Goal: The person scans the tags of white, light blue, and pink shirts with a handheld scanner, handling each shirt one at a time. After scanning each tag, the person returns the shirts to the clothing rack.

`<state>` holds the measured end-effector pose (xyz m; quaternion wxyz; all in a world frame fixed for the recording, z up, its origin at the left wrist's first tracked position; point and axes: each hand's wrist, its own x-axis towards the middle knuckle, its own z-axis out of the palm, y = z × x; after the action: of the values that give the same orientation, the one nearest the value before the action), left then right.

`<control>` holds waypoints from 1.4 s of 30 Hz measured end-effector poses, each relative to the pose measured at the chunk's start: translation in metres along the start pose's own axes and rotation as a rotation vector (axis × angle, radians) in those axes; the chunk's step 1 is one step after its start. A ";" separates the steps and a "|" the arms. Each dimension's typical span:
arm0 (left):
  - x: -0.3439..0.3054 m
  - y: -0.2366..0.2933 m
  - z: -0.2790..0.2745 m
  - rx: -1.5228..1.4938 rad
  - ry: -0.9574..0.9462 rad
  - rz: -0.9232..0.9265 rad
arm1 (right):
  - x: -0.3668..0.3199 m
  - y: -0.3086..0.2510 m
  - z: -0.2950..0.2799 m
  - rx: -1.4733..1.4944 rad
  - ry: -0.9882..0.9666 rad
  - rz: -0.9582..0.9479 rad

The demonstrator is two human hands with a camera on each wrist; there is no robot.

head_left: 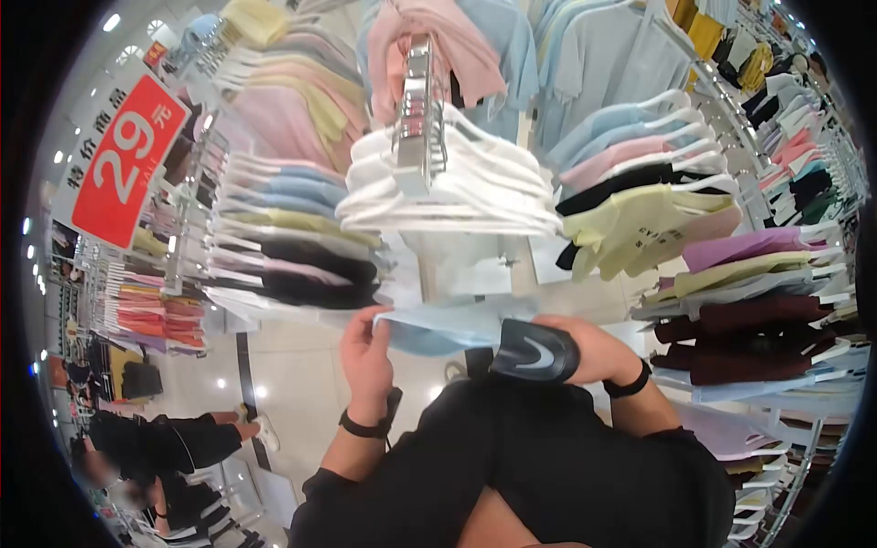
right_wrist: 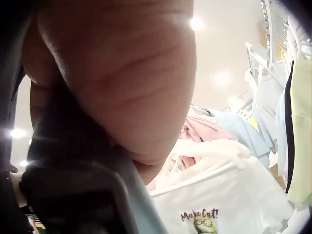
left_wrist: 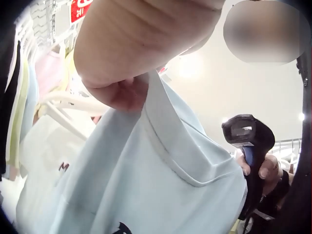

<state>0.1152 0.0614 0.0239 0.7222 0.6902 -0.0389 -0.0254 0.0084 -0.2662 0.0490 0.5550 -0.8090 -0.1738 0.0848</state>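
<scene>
A light blue T-shirt (head_left: pixel 437 331) hangs between my two hands in front of my body. My left hand (head_left: pixel 367 363) pinches it at the neckline, with the ribbed collar (left_wrist: pixel 168 141) running from the fingers in the left wrist view. A dark print shows low on its front. My right hand (head_left: pixel 596 349) grips a black handheld barcode scanner (head_left: pixel 534 353), whose scan window (left_wrist: pixel 242 128) shows in the left wrist view. The shirt's right side reaches up to the scanner; in the right wrist view its blue edge (right_wrist: pixel 146 204) lies beside the scanner, below the hand.
White T-shirts on white hangers (head_left: pixel 448 183) hang from a metal rack arm (head_left: pixel 417 119) straight ahead. Racks of coloured shirts (head_left: pixel 292 196) stand on both sides. A red price sign (head_left: pixel 128 164) is at the upper left. A person in black (head_left: pixel 174 443) is at the lower left.
</scene>
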 end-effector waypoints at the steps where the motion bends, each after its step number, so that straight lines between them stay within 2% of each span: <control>1: 0.000 -0.005 0.003 -0.039 -0.026 -0.029 | 0.001 -0.012 -0.002 0.024 -0.002 0.031; 2: 0.002 -0.009 0.006 -0.077 -0.049 -0.059 | -0.001 -0.016 0.001 0.094 -0.007 0.099; 4: 0.005 -0.013 0.010 -0.011 -0.118 -0.088 | -0.002 -0.015 0.006 0.016 -0.058 0.010; 6: 0.008 -0.015 0.016 0.027 -0.131 -0.125 | -0.003 -0.014 0.005 0.028 -0.161 0.018; 7: 0.009 -0.016 0.020 -0.015 -0.124 -0.099 | -0.003 0.000 0.006 -0.003 -0.197 -0.074; 11: 0.002 -0.031 0.027 -0.034 -0.020 -0.069 | 0.002 0.012 0.008 0.035 -0.173 -0.147; 13: -0.009 -0.020 0.036 -0.007 0.014 -0.048 | 0.000 0.021 0.017 0.084 -0.148 -0.163; 16: -0.019 -0.021 0.031 0.012 0.022 -0.030 | -0.007 0.032 0.021 0.209 -0.159 -0.058; 18: -0.023 -0.021 0.026 -0.003 0.029 -0.034 | -0.011 0.035 0.012 0.170 -0.052 -0.072; 22: -0.027 -0.013 0.023 0.132 -0.016 0.078 | -0.011 0.047 -0.025 0.044 0.194 -0.059; 24: -0.028 -0.015 0.021 0.145 -0.019 0.082 | 0.000 0.071 -0.041 -0.002 0.326 -0.121; 27: -0.031 -0.013 0.019 0.190 -0.017 0.084 | 0.024 0.068 -0.067 0.032 0.465 -0.120; 30: -0.032 -0.011 0.016 0.217 -0.009 0.074 | 0.050 0.070 -0.079 -0.019 0.559 -0.248; 31: -0.034 -0.009 0.015 0.221 0.001 0.066 | 0.054 0.056 -0.082 0.012 0.526 -0.211; 34: -0.038 -0.002 0.013 0.214 0.032 0.062 | 0.067 0.060 -0.069 -0.229 0.477 -0.273; 38: -0.044 0.003 0.015 0.221 0.100 0.051 | 0.080 0.051 -0.048 -0.384 0.485 -0.347; 42: -0.049 0.002 0.011 0.229 0.108 0.100 | 0.092 0.057 -0.039 -0.510 0.490 -0.293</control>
<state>0.0652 0.0552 0.0259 0.6399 0.7658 -0.0371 0.0523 0.1168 -0.2842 0.0156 0.3673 -0.8839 -0.1653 -0.2375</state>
